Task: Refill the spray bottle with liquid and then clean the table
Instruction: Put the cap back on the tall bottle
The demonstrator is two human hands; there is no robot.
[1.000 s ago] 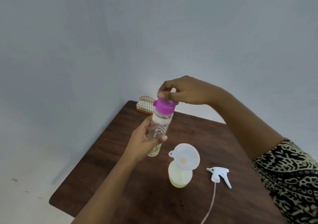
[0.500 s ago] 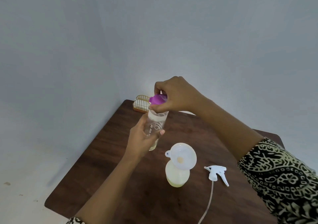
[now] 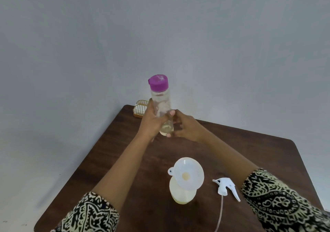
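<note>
In the head view, the right hand [image 3: 185,128] has left the purple cap [image 3: 158,82], which it covered half a second ago, and dropped to the lower part of the clear bottle [image 3: 160,105]. The cap now shows in full and sits on the bottle's neck. The bottle stands nearly upright, held above the far left part of the brown table [image 3: 114,162] and higher against the wall than before. The left hand [image 3: 151,123] grips the bottle's middle from the left, fingers curled round it and a thumb tip lying across its near side. The right hand's fingers are at the bottle's base on the right, touching or very nearly so. They are blurred, and I cannot tell whether they grip it or only rest against it. A little pale yellowish liquid lies in the bottom of the clear bottle, and the rest of it looks empty. Nearer the person, the spray bottle [image 3: 181,196] stands on the table holding pale yellow liquid, with a white funnel [image 3: 187,173] tilted in its neck. The white spray head [image 3: 225,187] lies just to its right, apart from it, with its tube trailing toward the near edge. A gold wire rack [image 3: 140,109] sits at the far corner behind the left hand.
</note>
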